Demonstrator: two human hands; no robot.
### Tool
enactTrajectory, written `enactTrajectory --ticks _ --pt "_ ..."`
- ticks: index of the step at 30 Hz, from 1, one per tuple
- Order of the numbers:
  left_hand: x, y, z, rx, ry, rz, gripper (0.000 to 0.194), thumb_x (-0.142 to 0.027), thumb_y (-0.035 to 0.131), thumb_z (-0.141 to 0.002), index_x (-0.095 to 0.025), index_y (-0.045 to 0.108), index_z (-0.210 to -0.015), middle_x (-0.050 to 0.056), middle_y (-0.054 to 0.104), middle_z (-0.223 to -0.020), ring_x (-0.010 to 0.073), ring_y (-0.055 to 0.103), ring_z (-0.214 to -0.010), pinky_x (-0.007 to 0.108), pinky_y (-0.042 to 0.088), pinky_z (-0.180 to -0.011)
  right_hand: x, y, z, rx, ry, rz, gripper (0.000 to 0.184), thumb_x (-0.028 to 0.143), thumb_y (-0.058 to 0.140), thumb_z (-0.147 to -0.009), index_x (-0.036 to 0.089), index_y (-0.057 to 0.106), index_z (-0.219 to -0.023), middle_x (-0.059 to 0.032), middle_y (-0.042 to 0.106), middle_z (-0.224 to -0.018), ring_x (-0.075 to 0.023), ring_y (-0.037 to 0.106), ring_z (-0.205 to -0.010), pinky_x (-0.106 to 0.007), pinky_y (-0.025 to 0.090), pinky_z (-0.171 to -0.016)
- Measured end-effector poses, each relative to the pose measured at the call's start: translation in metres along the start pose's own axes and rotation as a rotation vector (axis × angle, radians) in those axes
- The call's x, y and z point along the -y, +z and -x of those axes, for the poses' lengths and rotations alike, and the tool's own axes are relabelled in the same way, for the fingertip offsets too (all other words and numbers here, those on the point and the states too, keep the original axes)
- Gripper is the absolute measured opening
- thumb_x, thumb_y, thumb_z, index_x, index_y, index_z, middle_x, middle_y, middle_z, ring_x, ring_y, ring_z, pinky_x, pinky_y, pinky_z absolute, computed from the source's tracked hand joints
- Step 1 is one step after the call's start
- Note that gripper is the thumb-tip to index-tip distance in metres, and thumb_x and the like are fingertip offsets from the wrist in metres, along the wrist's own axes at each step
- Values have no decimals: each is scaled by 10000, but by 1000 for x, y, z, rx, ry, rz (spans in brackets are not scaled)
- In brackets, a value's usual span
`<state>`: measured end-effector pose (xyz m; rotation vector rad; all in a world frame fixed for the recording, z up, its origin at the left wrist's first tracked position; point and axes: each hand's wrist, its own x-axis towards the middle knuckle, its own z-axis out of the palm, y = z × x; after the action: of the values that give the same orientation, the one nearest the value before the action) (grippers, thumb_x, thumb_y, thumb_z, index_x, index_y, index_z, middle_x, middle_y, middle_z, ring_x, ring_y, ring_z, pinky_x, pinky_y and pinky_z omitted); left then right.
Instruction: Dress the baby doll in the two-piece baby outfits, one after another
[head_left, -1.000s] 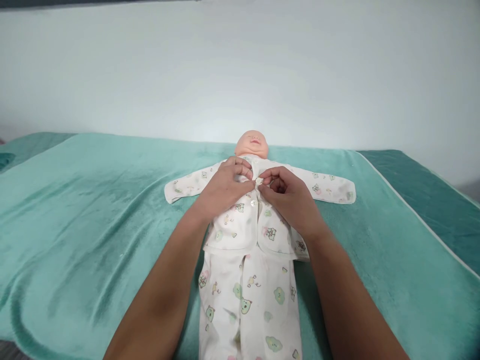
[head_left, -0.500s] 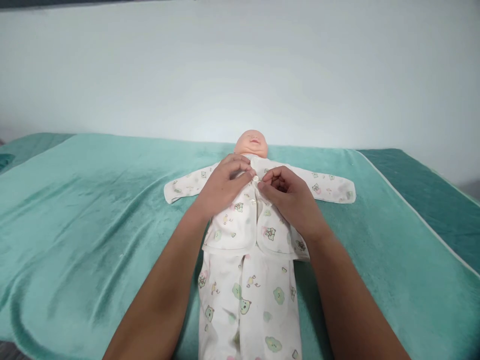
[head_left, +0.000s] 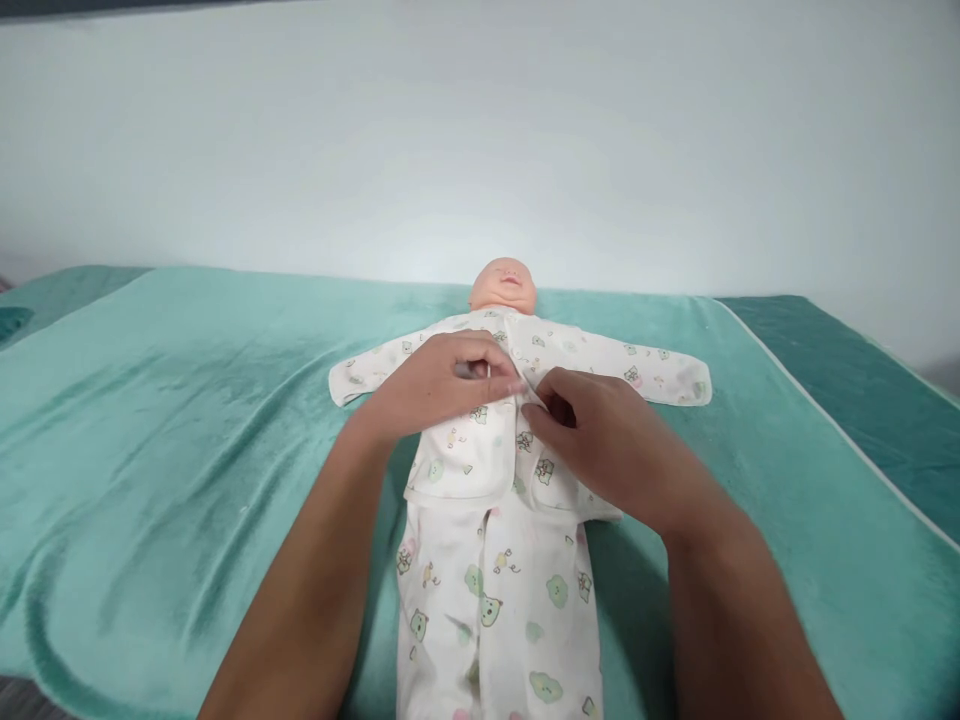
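Observation:
A baby doll (head_left: 502, 285) lies on its back with its sleeved arms spread wide. It wears a white printed jacket (head_left: 465, 455) with a front opening, and matching trousers (head_left: 536, 620). At mid-chest, my left hand (head_left: 457, 378) pinches the jacket's edge near the opening, its fingertips slightly blurred. My right hand (head_left: 592, 425) is closed on the other front edge, lifting that flap a little off the doll. Between the two hands the fingertips almost meet, and they hide any button there.
A light green plush blanket (head_left: 187, 480) lies under the doll, creased on the left. Darker green cloth (head_left: 847, 400) shows beyond its white-edged right side. A pale wall (head_left: 480, 130) rises directly behind the doll's head.
Both hands have moved down the jacket front from the upper chest button to mid-chest. The right-hand flap is now pulled aside a little. The doll stays in place.

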<state>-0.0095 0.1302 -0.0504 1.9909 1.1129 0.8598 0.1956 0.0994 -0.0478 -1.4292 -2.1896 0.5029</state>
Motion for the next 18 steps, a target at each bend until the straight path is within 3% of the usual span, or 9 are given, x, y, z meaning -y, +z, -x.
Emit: enactTrajectory --ticks 2,5,9,12,15,18 --pt "-3 -4 2 106 -6 -46 184 -425 725 -809 -244 750 -829 31 697 -879 180 591 -831 300 484 -742 -1 -1 0 26 -15 -75 365 265 559 -924 218 349 -629 32 412 -559 -112 303 -516 -299 216 -482" --pt "-4 -8 5 158 -27 -85 129 -377 731 -795 -254 747 -834 21 703 -897 169 584 -816 285 472 -709 -2 -2 -1 60 4 -243 351 336 548 -954 214 411 -655 38 399 -582 -103 318 -534 -269 234 -462" --pt "-4 -8 6 156 -66 -55 122 -360 711 -807 -242 739 -792 9 685 -811 145 566 -734 265 443 -628 -4 0 -3 60 83 -453 398 469 594 -943 209 464 -670 51 374 -585 -86 304 -520 -238 226 -434" --pt "-3 -8 7 137 -87 -4 131 -358 731 -798 -228 744 -790 9 672 -761 128 548 -675 252 415 -572 -5 4 -5 59 102 -591 425 516 630 -924 204 498 -667 52 449 -547 -79 362 -491 -229 267 -441" --pt "-1 -8 7 88 -81 164 157 -358 773 -776 -206 737 -783 20 681 -764 131 571 -687 262 447 -599 -4 8 -7 54 96 -724 433 518 637 -926 199 530 -653 38 528 -523 -87 451 -477 -229 337 -465" --pt "3 -6 7 33 -81 342 175 -350 808 -758 -194 732 -769 20 663 -717 127 564 -659 277 460 -605 -1 11 -8 31 88 -822 449 526 653 -916 195 544 -632 36 526 -499 -84 444 -456 -225 337 -453"
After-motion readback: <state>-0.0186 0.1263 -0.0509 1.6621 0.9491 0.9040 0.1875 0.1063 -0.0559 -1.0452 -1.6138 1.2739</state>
